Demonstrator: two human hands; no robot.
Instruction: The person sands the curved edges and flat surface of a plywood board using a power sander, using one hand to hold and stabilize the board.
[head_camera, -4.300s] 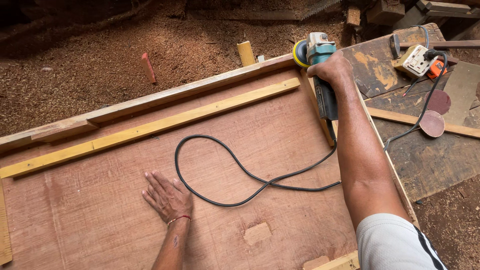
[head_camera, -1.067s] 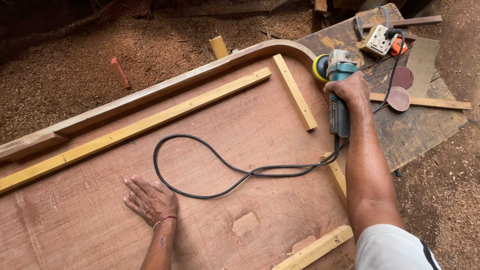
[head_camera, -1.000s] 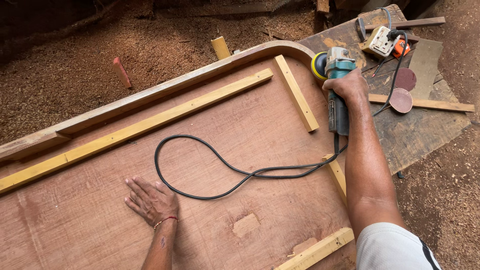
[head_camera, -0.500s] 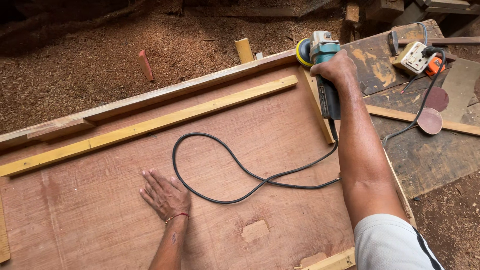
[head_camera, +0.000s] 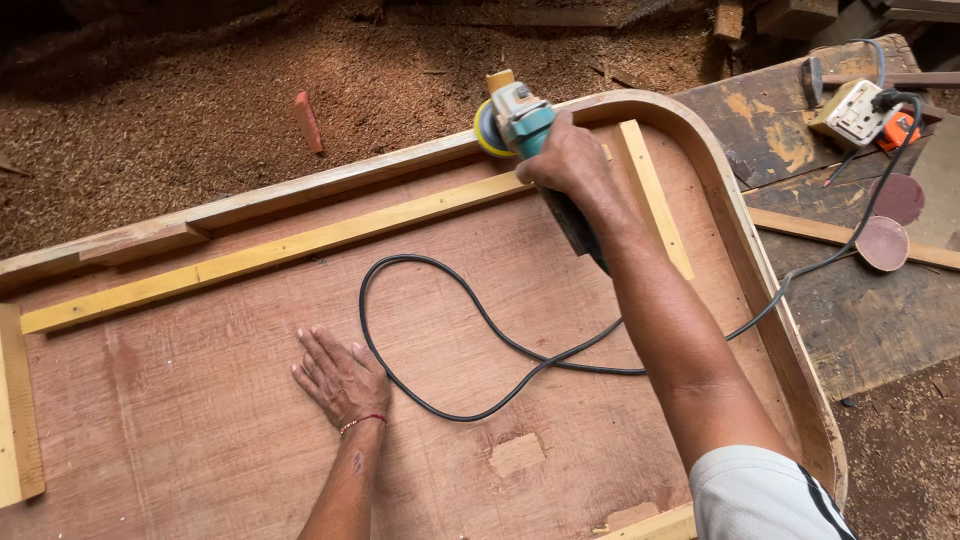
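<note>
My right hand (head_camera: 568, 160) grips a teal power sander (head_camera: 520, 118) with a yellow pad, held against the far raised rim (head_camera: 330, 182) of a large reddish plywood panel (head_camera: 500, 300). My left hand (head_camera: 340, 378) lies flat, fingers spread, on the panel near its middle, a red thread around the wrist. The sander's black cord (head_camera: 470, 330) loops across the panel just right of the left hand and runs off to the right.
Yellow battens (head_camera: 270, 255) are fixed along the panel's far side and ends. A worn bench at the right carries a socket block (head_camera: 852, 112) with an orange plug and round sanding discs (head_camera: 885, 243). Sawdust covers the ground beyond, with a red stick (head_camera: 308, 122).
My right hand has moved the sander left from the rounded corner onto the far rim. The cord now trails across the right edge. The left hand stays flat in place.
</note>
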